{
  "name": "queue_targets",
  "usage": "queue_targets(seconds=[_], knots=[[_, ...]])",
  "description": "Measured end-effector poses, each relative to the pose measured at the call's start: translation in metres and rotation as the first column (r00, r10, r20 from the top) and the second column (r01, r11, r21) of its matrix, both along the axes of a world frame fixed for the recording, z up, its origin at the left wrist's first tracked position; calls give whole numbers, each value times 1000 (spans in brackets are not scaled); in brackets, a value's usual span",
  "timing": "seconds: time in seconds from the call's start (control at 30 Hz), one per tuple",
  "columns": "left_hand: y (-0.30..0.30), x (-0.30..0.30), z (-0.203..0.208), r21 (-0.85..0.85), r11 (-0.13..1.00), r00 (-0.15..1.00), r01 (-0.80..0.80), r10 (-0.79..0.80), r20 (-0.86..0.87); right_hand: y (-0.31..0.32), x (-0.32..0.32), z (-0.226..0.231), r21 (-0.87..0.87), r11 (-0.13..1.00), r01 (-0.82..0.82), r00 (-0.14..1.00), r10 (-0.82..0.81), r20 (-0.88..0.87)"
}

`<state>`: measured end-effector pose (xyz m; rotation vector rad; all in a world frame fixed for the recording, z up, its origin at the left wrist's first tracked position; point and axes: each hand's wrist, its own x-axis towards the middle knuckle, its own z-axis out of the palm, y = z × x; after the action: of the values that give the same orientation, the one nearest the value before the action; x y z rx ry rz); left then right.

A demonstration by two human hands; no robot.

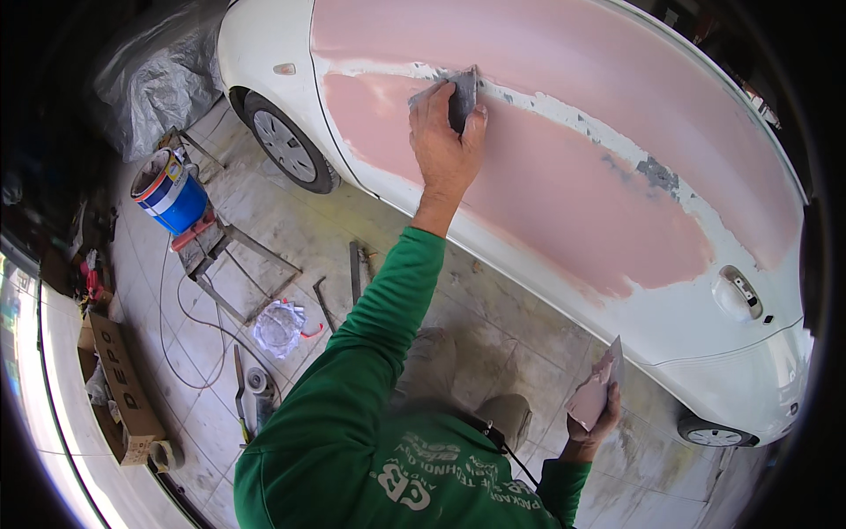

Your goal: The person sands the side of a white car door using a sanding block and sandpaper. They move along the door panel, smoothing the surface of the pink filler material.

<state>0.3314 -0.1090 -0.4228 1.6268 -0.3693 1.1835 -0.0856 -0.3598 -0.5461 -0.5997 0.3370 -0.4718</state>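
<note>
pinched closed in left grip (443, 148): spreader (463, 102); best drawn evenly, lightly along door (546, 189) beneath. clasped in right grip (602, 424): plate (616, 360) with putty (589, 395); best kept level.

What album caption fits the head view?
Left hand, grey spreader at pink patches on a car; right hand, plate with pink paste.

Worn on the head, the left fisheye camera is hanging near the white car (546, 189), looking steeply down and facing its side, taking in the car from front wheel (284, 144) to rear wheel (712, 436).
</note>
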Motion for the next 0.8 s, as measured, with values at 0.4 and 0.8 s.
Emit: queue_targets(seconds=[0.4, 0.8], knots=[[-73, -111, 24, 211, 971, 992, 113, -100, -73, -7, -5, 18, 19, 999, 40, 996, -42, 78], [78, -139, -108, 84, 610, 554, 788, -643, -528, 28, 67, 50, -20, 984, -178, 945, 176, 275]])
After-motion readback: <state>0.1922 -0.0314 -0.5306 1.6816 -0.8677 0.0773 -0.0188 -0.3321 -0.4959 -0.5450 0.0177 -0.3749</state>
